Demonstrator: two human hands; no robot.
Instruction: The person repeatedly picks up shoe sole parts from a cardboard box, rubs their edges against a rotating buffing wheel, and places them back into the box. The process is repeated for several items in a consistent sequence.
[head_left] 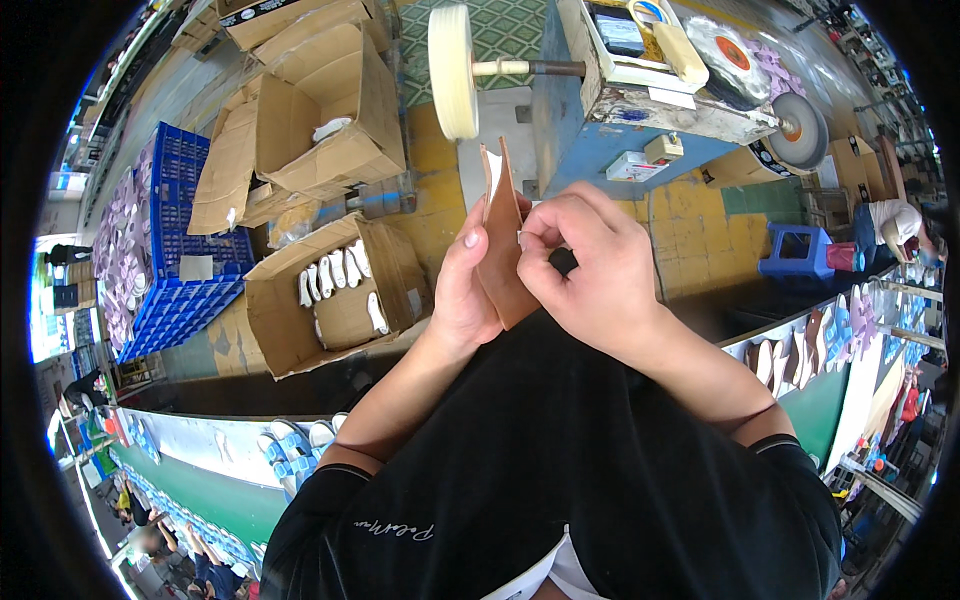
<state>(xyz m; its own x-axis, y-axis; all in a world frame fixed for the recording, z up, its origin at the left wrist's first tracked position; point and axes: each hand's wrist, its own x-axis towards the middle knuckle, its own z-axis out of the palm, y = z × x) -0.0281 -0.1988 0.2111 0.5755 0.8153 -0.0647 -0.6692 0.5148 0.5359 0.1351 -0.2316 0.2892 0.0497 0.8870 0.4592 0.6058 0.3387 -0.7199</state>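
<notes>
My left hand (pixel 464 278) holds up a brown, leather-like folded piece (pixel 503 265), its thumb on the near face and the other fingers behind. The piece stands on edge, and a white inner layer shows at its upper end. My right hand (pixel 590 265) is closed in a pinch against the piece's right side. A tiny whitish speck shows by those fingertips, too small to name. Beyond both hands, a cream-coloured wheel (pixel 454 72) sits on the shaft of a blue machine (pixel 575 130).
Open cardboard boxes (pixel 400 285) stand at left, one holding several white shoe parts. Beside them is a blue crate (pixel 185 260). A grey wheel (pixel 800 130) juts from the machine's right. A blue stool (pixel 797 250) stands farther right. Conveyors with sandals (pixel 290 447) run behind me.
</notes>
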